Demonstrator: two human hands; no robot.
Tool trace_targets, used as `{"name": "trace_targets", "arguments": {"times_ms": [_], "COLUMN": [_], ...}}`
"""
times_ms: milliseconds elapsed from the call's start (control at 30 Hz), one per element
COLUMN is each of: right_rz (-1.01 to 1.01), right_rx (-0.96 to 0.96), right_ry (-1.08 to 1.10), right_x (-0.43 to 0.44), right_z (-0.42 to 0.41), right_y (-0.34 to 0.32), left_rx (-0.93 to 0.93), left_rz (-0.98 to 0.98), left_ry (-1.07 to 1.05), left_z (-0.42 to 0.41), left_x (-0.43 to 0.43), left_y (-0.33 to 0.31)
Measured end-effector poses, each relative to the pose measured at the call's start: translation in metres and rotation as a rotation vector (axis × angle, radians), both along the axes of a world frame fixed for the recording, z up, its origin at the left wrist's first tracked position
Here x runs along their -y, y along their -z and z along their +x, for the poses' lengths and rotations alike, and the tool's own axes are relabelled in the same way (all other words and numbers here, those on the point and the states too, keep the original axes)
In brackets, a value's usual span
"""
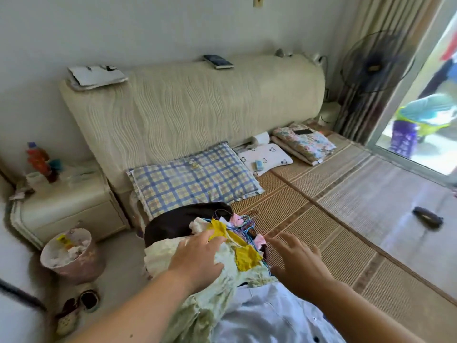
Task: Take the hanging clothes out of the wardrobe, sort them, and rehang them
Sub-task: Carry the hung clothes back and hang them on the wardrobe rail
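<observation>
Bedroom w/ a bed along the back wall, seen from the head cam. Far left: cream nightstand w/ a red bottle on top, a full waste bin on the floor in front of it, and shoes nearer me. Padded headboard runs across the middle, w/ a blue-checked pillow lying at its foot. Just below that pillow, on the near-left edge of the bed, sits the clothes pile: dark garment at the back, pale green one in front, yellow cloth and thin blue hangers tangled on top, and a light blue shirt closest to me. My left hand rests palm-down on the green garment, fingers fairly straight, gripping nothing. My right hand is just right of the pile over the woven mat, fingers spread apart and holding nothing; can't tell if it touches the mat. Further right: white pillow, folded floral blanket, a small dark object on the mat, a standing fan, and a glass door.
</observation>
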State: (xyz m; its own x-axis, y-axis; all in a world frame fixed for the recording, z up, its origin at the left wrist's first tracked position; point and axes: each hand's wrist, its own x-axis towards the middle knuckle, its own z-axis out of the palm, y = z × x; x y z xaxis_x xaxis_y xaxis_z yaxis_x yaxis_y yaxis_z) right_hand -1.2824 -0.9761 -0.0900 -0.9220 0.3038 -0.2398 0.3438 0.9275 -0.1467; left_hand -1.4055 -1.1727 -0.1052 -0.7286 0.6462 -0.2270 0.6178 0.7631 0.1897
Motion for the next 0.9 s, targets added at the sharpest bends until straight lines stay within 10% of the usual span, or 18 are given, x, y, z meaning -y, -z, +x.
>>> {"name": "trace_targets", "arguments": {"times_ms": [500,900], "right_rz": [-0.239,-0.433], "right_rx": [0.129,0.225], "right_ry": [0.473,0.634], "right_x": [-0.014,-0.039], "right_z": [-0.168,-0.200], "right_y": [0.127,0.245], "left_rx": [0.208,0.377], "left_rz": [-0.186,-0.192], "left_ry": [0.340,0.421], "left_z": [-0.231,-0.257], "left_x": [-0.054,-0.120], "left_y": [0.100,0.215]}}
